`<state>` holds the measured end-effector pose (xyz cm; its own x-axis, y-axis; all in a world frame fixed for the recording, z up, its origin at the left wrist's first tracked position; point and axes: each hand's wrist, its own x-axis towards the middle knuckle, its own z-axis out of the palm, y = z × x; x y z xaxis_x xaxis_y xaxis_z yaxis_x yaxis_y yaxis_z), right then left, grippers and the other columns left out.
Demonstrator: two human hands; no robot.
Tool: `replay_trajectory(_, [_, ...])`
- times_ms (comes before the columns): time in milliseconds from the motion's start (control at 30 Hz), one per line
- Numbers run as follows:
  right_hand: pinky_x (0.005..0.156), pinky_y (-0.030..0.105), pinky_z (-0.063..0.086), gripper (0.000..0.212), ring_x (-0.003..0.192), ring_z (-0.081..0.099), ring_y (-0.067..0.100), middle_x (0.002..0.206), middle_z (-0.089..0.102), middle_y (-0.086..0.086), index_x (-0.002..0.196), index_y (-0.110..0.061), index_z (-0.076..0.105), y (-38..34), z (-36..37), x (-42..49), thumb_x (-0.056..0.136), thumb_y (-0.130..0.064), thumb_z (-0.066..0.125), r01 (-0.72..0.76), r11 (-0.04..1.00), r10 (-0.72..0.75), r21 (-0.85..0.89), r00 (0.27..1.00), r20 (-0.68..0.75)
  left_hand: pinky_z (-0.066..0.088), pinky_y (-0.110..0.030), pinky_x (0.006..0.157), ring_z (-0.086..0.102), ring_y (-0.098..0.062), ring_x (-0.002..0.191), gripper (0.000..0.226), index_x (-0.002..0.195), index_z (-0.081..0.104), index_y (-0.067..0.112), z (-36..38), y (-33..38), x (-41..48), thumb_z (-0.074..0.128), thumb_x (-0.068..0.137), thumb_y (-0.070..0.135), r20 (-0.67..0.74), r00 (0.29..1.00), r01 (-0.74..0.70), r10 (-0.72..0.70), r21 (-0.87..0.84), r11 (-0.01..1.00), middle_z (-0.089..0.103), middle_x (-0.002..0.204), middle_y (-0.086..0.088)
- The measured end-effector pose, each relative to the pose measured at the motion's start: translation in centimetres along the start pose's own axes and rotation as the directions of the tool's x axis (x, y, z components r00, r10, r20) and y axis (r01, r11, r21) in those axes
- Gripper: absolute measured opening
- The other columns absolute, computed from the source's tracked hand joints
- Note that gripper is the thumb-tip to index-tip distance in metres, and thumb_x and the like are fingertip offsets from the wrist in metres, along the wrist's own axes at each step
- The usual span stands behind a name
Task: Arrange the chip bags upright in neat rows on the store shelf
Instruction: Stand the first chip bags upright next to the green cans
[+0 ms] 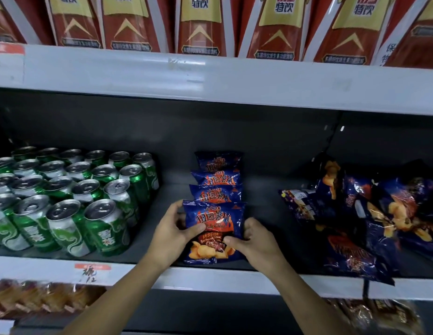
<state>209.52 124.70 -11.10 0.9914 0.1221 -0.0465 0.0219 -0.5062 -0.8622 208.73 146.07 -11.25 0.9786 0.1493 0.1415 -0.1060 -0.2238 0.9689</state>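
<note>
A row of dark blue chip bags stands upright, one behind another, in the middle of the grey shelf (pixel 162 204). The front bag (pixel 214 221) stands at the shelf's front edge. My left hand (pixel 173 228) grips its left side, thumb across the front. My right hand (pixel 253 240) pinches its lower right edge. Three more upright bags (pixel 216 189) line up behind it. A jumbled pile of the same blue bags (pixel 360 221) lies flat and tilted at the right of the shelf.
Several green drink cans (pixel 72 197) fill the shelf's left part in rows. Red and yellow cartons (pixel 201 25) stand on the shelf above. Packaged baked goods (pixel 36 301) lie on the shelf below. Bare shelf shows between the row and the pile (pixel 263 206).
</note>
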Motion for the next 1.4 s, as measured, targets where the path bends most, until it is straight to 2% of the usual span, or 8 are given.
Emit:
replay_trajectory(200, [0.076, 0.038, 0.058, 0.032, 0.089, 0.070, 0.024, 0.096, 0.070, 0.010, 0.095, -0.020, 0.059, 0.6, -0.2, -0.2, 0.082, -0.042, 0.079, -0.001, 1.000, 0.001, -0.020, 1.000, -0.002, 0.054, -0.031, 0.085, 0.066, -0.008, 0.100, 0.068, 0.130, 0.046, 0.029, -0.5, -0.5, 0.2, 0.085, 0.073, 0.025, 0.020, 0.999, 0.036, -0.036, 0.009, 0.999, 0.071, 0.104, 0.000])
replay_trajectory(333, [0.067, 0.023, 0.055, 0.022, 0.081, 0.068, 0.008, 0.091, 0.070, -0.003, 0.095, -0.024, 0.059, 0.3, -0.4, -0.1, 0.086, -0.035, 0.077, 0.030, 0.999, -0.030, 0.012, 1.000, -0.010, 0.051, -0.016, 0.076, 0.065, 0.001, 0.090, 0.056, 0.122, 0.051, 0.024, 0.0, 0.0, 0.6, 0.083, 0.077, 0.018, 0.018, 1.000, 0.006, -0.007, 0.017, 1.000, 0.071, 0.100, 0.000])
replay_trajectory(433, [0.071, 0.023, 0.057, 0.020, 0.086, 0.070, 0.006, 0.094, 0.071, -0.005, 0.097, -0.025, 0.060, -0.2, -0.5, 0.4, 0.088, -0.032, 0.076, 0.023, 0.999, -0.022, 0.033, 0.999, -0.031, 0.049, -0.008, 0.070, 0.064, 0.005, 0.088, 0.051, 0.119, 0.052, 0.021, 0.6, 0.5, 1.2, 0.081, 0.078, 0.015, 0.015, 1.000, -0.010, 0.010, 0.020, 1.000, 0.069, 0.103, 0.002])
replay_trajectory(667, [0.083, 0.034, 0.060, 0.025, 0.091, 0.070, 0.010, 0.100, 0.072, -0.001, 0.099, -0.028, 0.060, 0.1, -1.0, 0.3, 0.084, -0.039, 0.078, -0.006, 0.999, 0.007, 0.038, 1.000, -0.022, 0.050, -0.017, 0.080, 0.062, 0.003, 0.094, 0.053, 0.120, 0.053, 0.025, 0.1, 0.4, 0.8, 0.082, 0.076, 0.020, 0.041, 0.999, 0.009, -0.009, 0.004, 1.000, 0.066, 0.109, 0.007])
replay_trajectory(867, [0.068, 0.011, 0.044, 0.047, 0.098, 0.062, 0.000, 0.112, 0.066, -0.005, 0.122, -0.026, 0.056, -0.1, -2.1, -0.3, 0.084, -0.045, 0.076, -0.037, 0.996, 0.044, 0.086, 0.996, -0.077, 0.046, -0.020, 0.085, 0.061, -0.007, 0.103, 0.076, 0.123, 0.053, 0.024, -1.3, 0.3, 0.8, 0.085, 0.062, 0.057, 0.005, 0.998, 0.063, -0.063, -0.060, 0.996, 0.062, 0.113, 0.003])
replay_trajectory(1033, [0.078, 0.016, 0.047, 0.032, 0.096, 0.063, 0.005, 0.099, 0.068, -0.007, 0.115, -0.021, 0.062, -0.4, -4.2, -0.6, 0.092, -0.043, 0.067, 0.022, 0.993, 0.010, 0.117, 0.965, -0.262, 0.043, -0.006, 0.077, 0.059, -0.002, 0.085, 0.014, 0.103, 0.062, 0.017, -2.1, 3.4, 1.2, 0.067, 0.090, 0.021, -0.261, 0.943, -0.202, 0.204, 0.038, 0.979, 0.065, 0.097, -0.002])
replay_trajectory(1233, [0.079, 0.033, 0.054, 0.003, 0.087, 0.069, 0.013, 0.091, 0.074, -0.005, 0.097, -0.029, 0.067, -1.0, -8.8, -0.1, 0.095, -0.030, 0.066, 0.152, 0.980, -0.094, 0.128, 0.923, -0.372, 0.046, -0.017, 0.070, 0.058, -0.008, 0.074, 0.009, 0.088, 0.065, 0.022, 2.3, 9.5, -0.4, 0.069, 0.089, 0.014, -0.077, 0.907, -0.402, 0.413, 0.124, 0.907, 0.066, 0.083, 0.000])
replay_trajectory(1400, [0.076, 0.039, 0.057, 0.011, 0.088, 0.071, 0.023, 0.090, 0.075, 0.000, 0.091, -0.031, 0.068, 0.5, -13.8, 0.6, 0.096, -0.021, 0.066, 0.158, 0.983, -0.110, 0.093, 0.915, -0.388, 0.046, -0.017, 0.067, 0.056, -0.006, 0.070, 0.008, 0.087, 0.065, 0.018, 10.3, 12.7, -1.7, 0.069, 0.089, 0.011, 0.080, 0.922, -0.381, 0.378, 0.021, 0.924, 0.066, 0.080, -0.001])
